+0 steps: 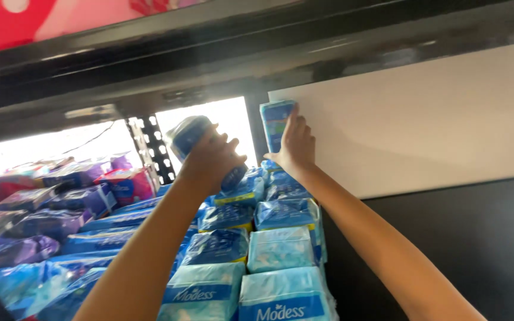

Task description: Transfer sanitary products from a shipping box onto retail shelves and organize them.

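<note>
Left hand (209, 159) gripping dark blue pack (187, 138), right hand (295, 144) pressing light blue pack (276, 122) against white panel (423, 113); better sliding both squarely onto back row (257, 178), keeping firm hold

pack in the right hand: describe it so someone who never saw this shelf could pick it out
Follow the rows of soft blue plastic packs to the back of the shelf, beside the pale side panel. The right hand presses a light blue, flat rectangular plastic pack upright against that panel. Unlike its neighbours, it is lifted above the rows, and lighter than the dark blue pack gripped in the left hand.
</note>
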